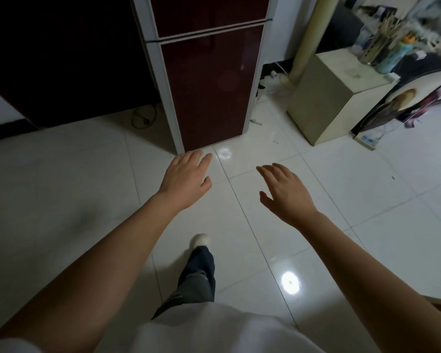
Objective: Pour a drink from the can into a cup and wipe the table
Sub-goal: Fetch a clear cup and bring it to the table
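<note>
Both hands empty, fingers spread: left hand (pixel 186 178), right hand (pixel 285 191) reach toward far fridge (pixel 209 85), probably for the can. No can or cup visible.

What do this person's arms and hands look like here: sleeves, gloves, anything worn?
Both forearms are bare, and the left hand and right hand have no gloves, rings or watch visible. A white short sleeve shows at the left shoulder, part of a white top.
</note>
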The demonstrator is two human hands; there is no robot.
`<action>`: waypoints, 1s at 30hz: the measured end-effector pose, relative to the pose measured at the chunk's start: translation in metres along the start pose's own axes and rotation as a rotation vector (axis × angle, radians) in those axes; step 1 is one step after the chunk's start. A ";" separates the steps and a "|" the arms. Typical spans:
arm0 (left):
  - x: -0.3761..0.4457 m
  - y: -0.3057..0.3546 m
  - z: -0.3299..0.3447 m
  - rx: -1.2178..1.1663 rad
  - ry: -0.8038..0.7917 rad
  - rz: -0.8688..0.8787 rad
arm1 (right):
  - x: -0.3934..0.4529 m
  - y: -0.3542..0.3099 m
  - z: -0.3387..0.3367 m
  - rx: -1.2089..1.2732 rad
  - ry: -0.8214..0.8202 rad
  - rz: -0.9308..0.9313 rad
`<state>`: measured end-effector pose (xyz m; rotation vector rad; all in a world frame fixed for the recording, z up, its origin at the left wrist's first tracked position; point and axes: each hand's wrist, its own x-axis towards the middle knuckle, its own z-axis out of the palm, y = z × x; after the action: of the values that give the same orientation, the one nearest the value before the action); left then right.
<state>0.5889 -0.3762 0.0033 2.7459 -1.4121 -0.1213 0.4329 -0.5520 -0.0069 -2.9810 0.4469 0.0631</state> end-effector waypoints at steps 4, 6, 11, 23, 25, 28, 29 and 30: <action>0.083 -0.025 -0.009 -0.004 0.002 0.070 | 0.067 0.019 -0.007 0.006 0.016 0.091; 0.122 -0.032 -0.014 -0.011 -0.006 0.117 | 0.097 0.028 -0.012 0.015 0.030 0.150; 0.206 -0.043 -0.024 -0.009 -0.019 0.221 | 0.152 0.054 -0.025 0.062 0.066 0.262; 0.399 -0.003 -0.015 -0.015 -0.028 0.359 | 0.240 0.188 -0.037 0.057 0.092 0.452; 0.437 0.014 -0.014 -0.022 -0.023 0.381 | 0.256 0.222 -0.040 0.056 0.095 0.475; 0.495 0.043 -0.016 -0.055 -0.026 0.374 | 0.280 0.275 -0.051 0.079 0.101 0.515; 0.514 0.052 -0.016 -0.062 -0.027 0.374 | 0.288 0.292 -0.056 0.087 0.109 0.530; 0.532 0.062 -0.017 -0.067 -0.027 0.376 | 0.295 0.309 -0.060 0.091 0.117 0.541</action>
<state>0.8481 -0.8447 0.0010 2.3834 -1.8616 -0.1849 0.6248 -0.9386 -0.0016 -2.6954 1.2195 -0.0791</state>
